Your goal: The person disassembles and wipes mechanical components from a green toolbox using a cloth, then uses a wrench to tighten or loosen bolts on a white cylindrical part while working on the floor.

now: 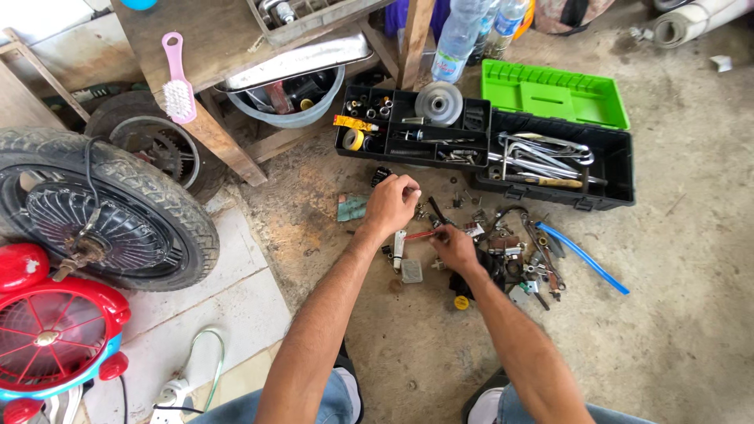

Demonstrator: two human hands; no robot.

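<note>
My left hand point(390, 204) hovers over the concrete floor with fingers curled, pinching something small at the fingertips that I cannot make out. My right hand point(455, 247) rests lower, its fingers closed around a thin red-handled tool point(419, 234) lying among small parts. A pile of screws, pliers and metal bits point(518, 247) is scattered just right of that hand. A blue hose piece point(583, 257) lies farther right.
An open black toolbox point(565, 169) with a green lid point(554, 93) and a black parts tray point(412, 129) sit beyond the hands. A motorcycle wheel point(102, 212) and a red fan point(51, 326) are at the left. A wooden bench leg point(228, 149) stands behind.
</note>
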